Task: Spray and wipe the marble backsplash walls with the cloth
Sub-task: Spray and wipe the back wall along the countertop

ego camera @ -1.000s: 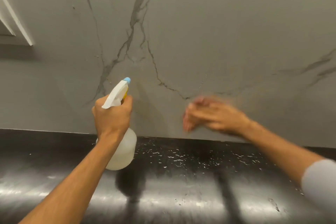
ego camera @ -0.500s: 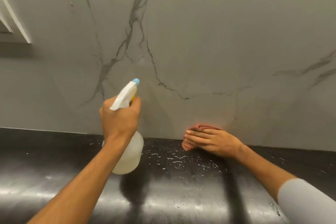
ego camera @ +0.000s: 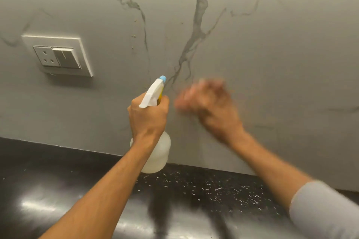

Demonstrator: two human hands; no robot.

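The grey marble backsplash (ego camera: 252,54) with dark veins fills the upper view. My left hand (ego camera: 148,117) grips a white spray bottle (ego camera: 157,153) by its neck, the blue nozzle tip pointing up at the wall. My right hand (ego camera: 211,106) is blurred with motion and pressed flat toward the wall just right of the bottle. A pinkish cloth (ego camera: 181,101) shows as a blur under its fingers, mostly hidden by the hand.
A white socket and switch plate (ego camera: 58,55) is set in the wall at the left. The black glossy countertop (ego camera: 58,190) runs below, speckled with white droplets (ego camera: 204,186) under my hands.
My right hand has swept up from the base of the wall to beside the bottle's nozzle. The view has shifted left, bringing the socket plate into sight.
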